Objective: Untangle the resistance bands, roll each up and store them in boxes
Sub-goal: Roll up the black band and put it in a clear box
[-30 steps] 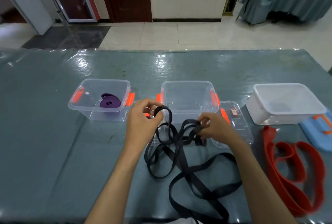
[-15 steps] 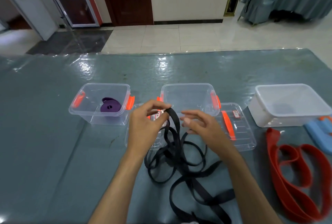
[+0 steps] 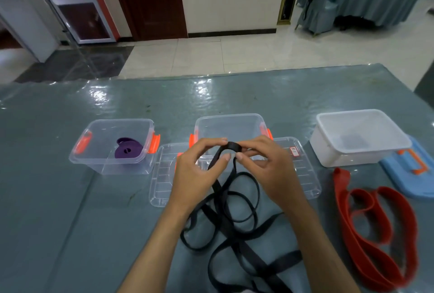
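My left hand [image 3: 199,170] and right hand [image 3: 265,168] meet at centre, both pinching the folded top of the black band [image 3: 231,147] between thumb and fingertips, held up just in front of the middle box [image 3: 229,126]. The rest of the band hangs down toward six o'clock and sprawls in loose, crossing loops on the worktop [image 3: 70,234] between my forearms.

At nine o'clock from my hands stands the left box [image 3: 112,147], clear with orange latches, and in it lies a rolled purple band [image 3: 128,151]. The middle box at twelve o'clock is clear too, orange latches on both ends. Two clear lids lie flat beside it: one [image 3: 162,175] under my left hand, one [image 3: 303,173] under my right, the latter carrying a small red-and-white sticker [image 3: 294,151], its writing too small to read.

At two o'clock sits a white box [image 3: 359,149], with a blue lid [image 3: 408,175] just beside it at three. The red band [image 3: 375,234] lies in slack loops at four o'clock, well apart from the black one.
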Available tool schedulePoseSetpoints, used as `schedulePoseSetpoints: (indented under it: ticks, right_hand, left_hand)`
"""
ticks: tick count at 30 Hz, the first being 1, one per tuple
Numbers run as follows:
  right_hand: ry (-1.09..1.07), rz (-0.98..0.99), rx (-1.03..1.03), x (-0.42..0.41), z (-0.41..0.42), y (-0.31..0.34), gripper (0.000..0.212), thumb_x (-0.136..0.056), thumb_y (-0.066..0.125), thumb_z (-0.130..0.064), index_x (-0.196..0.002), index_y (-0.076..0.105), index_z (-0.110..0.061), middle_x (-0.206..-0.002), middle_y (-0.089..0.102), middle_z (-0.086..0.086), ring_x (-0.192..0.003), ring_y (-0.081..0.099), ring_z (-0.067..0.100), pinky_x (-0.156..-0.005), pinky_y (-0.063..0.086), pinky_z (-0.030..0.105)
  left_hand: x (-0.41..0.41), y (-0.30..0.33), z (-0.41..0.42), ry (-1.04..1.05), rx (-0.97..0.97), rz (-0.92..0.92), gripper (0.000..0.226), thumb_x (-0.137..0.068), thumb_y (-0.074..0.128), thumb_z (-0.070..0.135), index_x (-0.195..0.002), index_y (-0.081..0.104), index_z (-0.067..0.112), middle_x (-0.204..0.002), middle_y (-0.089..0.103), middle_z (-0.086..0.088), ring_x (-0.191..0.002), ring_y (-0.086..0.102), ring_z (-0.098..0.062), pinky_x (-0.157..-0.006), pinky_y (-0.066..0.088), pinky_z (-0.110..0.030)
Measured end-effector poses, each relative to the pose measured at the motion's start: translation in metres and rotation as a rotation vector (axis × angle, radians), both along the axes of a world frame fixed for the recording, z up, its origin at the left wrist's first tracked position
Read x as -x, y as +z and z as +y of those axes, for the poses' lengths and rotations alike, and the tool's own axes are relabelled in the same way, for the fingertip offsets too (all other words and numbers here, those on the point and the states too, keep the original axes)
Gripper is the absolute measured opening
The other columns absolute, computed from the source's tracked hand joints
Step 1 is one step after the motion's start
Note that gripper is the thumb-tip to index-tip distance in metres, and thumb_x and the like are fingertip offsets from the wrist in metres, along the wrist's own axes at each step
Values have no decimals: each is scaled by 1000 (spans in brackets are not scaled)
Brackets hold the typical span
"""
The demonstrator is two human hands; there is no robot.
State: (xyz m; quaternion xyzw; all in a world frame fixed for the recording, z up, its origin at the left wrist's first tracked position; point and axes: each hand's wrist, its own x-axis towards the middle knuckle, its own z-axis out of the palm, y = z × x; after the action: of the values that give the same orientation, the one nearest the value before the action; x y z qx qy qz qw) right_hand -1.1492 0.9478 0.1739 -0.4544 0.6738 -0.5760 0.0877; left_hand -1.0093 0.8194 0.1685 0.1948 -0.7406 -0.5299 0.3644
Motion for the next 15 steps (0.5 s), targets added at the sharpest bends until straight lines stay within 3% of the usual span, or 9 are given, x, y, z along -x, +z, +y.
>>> schedulePoseSetpoints:
  ticks: [2,7,11,15]
  right_hand:
    - [19,-74,39,4,-1,1,25,-94,77,-6,-114,76,-20,-105,71,-1,-92,76,11,-77,63,22]
    - [33,-273,115,0,-9,-1,34,-94,77,-8,-113,76,-36,-106,79,-5,-96,79,18,-82,65,33]
    - [23,-326,136,5,-8,-4,25,-95,77,-12,-115,76,-27,-104,81,-4,-99,80,20,-86,66,39]
    - [40,-375,100,6,-9,-3,21,-96,76,-20,-116,76,-24,-101,82,0,-96,80,22,-83,66,41]
  left_hand:
    - [2,-1,-1,-22,-129,59,26,-89,84,17,-113,74,23,-114,79,1,-113,75,-21,-101,58,-36]
    - [10,-6,0,44,-164,72,22,-83,89,13,-100,79,23,-102,81,1,-98,79,-21,-93,62,-39]
    - [18,-8,3,77,-35,82,19,-85,89,20,-99,77,26,-106,80,6,-109,76,-18,-98,58,-34]
    - [25,-14,7,107,-45,130,19,-88,85,16,-103,76,24,-107,79,4,-104,77,-23,-93,62,-38]
